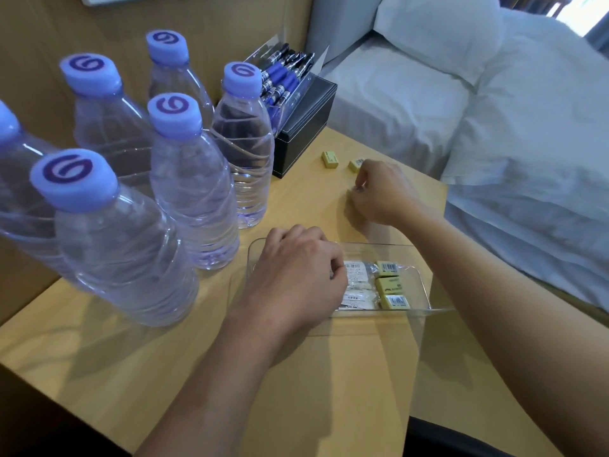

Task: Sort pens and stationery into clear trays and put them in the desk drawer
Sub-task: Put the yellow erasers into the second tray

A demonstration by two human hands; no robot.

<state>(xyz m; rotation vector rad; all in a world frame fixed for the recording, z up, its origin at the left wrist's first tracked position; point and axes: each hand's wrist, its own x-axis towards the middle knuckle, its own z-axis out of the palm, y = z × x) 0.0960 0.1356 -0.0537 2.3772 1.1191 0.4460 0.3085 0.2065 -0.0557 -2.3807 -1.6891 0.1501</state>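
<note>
Right grip (379,192) tight on eraser (350,192); left grip (296,272) over tray (420,278), hold unclear (wooden desk (329,374) beside bed (527,127))

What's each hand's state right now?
Left hand: fingers curled over the clear tray; grip cannot be told.
Right hand: pinches a small eraser on the desk.

The left hand (296,275) and the right hand (382,192) are bare. The left forearm (214,374) and right forearm (478,275) are bare too, uncovered as far as they show. Knuckles and tendons stand out on the back of the left hand.
</note>
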